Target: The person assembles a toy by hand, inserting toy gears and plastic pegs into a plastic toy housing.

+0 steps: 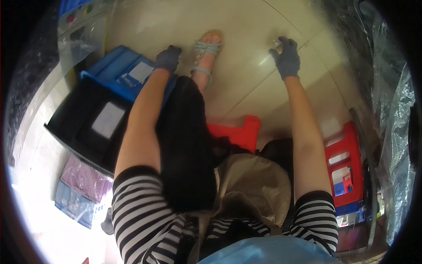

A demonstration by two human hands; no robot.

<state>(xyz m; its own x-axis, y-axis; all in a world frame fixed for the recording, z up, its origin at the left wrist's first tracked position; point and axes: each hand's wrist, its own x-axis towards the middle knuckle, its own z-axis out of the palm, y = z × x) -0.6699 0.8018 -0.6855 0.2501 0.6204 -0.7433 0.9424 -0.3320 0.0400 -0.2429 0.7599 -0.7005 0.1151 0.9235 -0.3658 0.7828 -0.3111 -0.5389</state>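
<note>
Both my hands wear grey gloves and are stretched out ahead over the floor. My left hand is closed, close to the far right corner of a blue plastic crate. What its curled fingers hold, if anything, is hidden. Away to the right, my right hand has thumb and fingers bent around a small whitish piece, too small to name. Below that hand lies the pale tiled floor.
A black crate with a white label stands nearer on the left, beside the blue one. Red plastic parts show in the middle and at the right. Clear plastic sheeting hangs along the right. My sandalled foot rests between my hands.
</note>
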